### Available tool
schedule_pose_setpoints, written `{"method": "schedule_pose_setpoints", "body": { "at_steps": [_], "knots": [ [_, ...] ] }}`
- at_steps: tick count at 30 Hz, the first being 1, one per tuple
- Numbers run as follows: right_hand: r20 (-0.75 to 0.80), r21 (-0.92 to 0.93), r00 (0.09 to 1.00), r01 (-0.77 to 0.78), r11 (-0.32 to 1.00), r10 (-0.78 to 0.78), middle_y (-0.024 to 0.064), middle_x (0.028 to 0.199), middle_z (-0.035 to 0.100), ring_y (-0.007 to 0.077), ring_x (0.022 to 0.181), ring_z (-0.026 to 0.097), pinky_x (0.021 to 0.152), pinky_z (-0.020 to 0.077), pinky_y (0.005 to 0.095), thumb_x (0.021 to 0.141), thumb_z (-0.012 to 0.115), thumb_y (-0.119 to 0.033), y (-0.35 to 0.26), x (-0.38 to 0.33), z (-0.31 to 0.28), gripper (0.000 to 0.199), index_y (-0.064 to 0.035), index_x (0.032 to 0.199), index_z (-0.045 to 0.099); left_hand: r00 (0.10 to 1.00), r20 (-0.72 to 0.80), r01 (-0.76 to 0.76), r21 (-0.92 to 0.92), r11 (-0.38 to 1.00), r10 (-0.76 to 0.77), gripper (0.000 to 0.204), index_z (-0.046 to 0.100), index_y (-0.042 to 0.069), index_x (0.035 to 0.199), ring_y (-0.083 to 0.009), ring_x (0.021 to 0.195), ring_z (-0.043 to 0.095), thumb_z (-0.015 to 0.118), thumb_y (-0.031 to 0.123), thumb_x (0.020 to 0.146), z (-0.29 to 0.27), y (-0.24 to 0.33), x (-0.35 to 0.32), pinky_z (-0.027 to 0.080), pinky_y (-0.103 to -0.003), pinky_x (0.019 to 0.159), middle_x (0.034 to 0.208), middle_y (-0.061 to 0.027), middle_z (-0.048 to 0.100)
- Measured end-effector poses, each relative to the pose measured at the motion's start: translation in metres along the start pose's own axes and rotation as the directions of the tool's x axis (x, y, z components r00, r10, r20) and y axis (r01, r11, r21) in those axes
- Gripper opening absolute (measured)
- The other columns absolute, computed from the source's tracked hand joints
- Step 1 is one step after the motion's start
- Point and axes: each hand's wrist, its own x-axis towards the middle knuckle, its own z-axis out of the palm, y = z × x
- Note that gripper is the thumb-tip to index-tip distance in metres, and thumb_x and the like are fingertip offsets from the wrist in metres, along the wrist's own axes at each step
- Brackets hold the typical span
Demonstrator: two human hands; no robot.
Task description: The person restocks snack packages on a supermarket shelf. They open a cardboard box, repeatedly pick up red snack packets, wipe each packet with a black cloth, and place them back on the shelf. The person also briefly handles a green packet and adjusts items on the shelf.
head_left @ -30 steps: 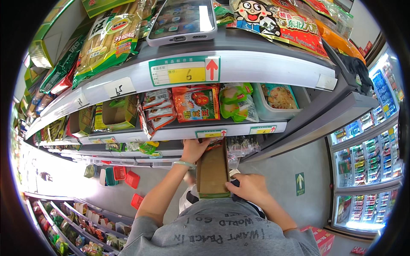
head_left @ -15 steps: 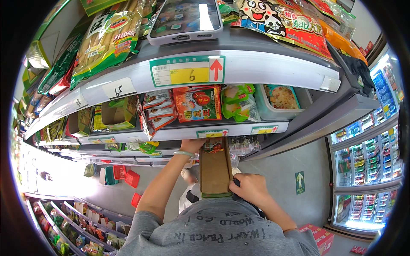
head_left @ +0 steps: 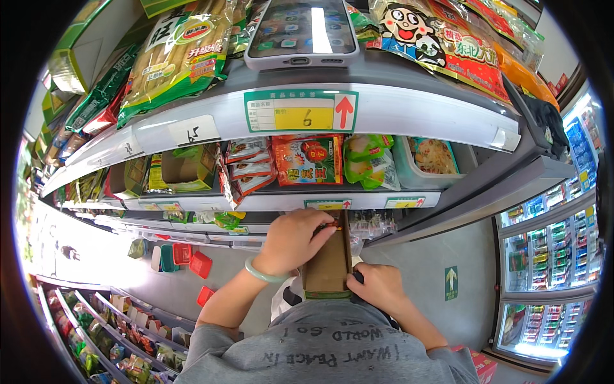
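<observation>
Gray shop floor [head_left: 419, 265] below. Gray shirt [head_left: 326, 339] nearest. Right hand [head_left: 380, 286] curled tight on near right corner of long open brown box [head_left: 327, 272], just past shirt. Left hand [head_left: 291, 242] bent over box's far end, fingertips by small red pack [head_left: 334, 224]; cannot tell if pinching it. Shelf [head_left: 256, 203] with bright food packs [head_left: 308, 160] beyond, phone [head_left: 300, 35] on upper shelf [head_left: 211, 96]. Lit fridges [head_left: 534, 272] far right.

You've lettering on your grey shirt [head_left: 332, 342], a handwritten figure on the price label [head_left: 300, 111], an arrow on the floor sign [head_left: 451, 283].
</observation>
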Motion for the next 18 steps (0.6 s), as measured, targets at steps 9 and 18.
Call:
{"method": "schedule_pose_setpoints", "body": {
  "at_steps": [9,18],
  "knots": [
    [-0.037,0.023,0.999,-0.021,1.000,0.021,0.0120,0.063,0.065,0.0317,0.055,0.064,0.052,0.0506,0.0434,0.083,0.063,-0.033,-0.002,-0.001,-0.006,0.027,-0.0079,0.073,0.067,0.910,-0.217,0.303,-0.235,0.924,-0.353,0.054,0.044,0.003,0.137,-0.0309,0.123,0.050,0.064,0.028,0.093,0.081,-0.054,-0.063,0.041,-0.039,0.102,0.131,-0.0189,0.052],
    [-0.039,-0.003,0.995,0.087,0.996,-0.087,0.0098,0.058,0.062,0.0292,0.050,0.061,0.048,0.0482,0.0414,0.081,0.065,-0.031,-0.002,-0.006,0.001,0.028,-0.0076,0.066,0.060,0.765,0.359,0.477,-0.874,0.094,-0.535,0.082,0.013,0.004,0.156,-0.0200,0.140,0.034,0.050,0.002,0.083,0.089,-0.028,-0.096,0.033,-0.028,0.107,0.156,-0.0115,0.032]
  ]
}}
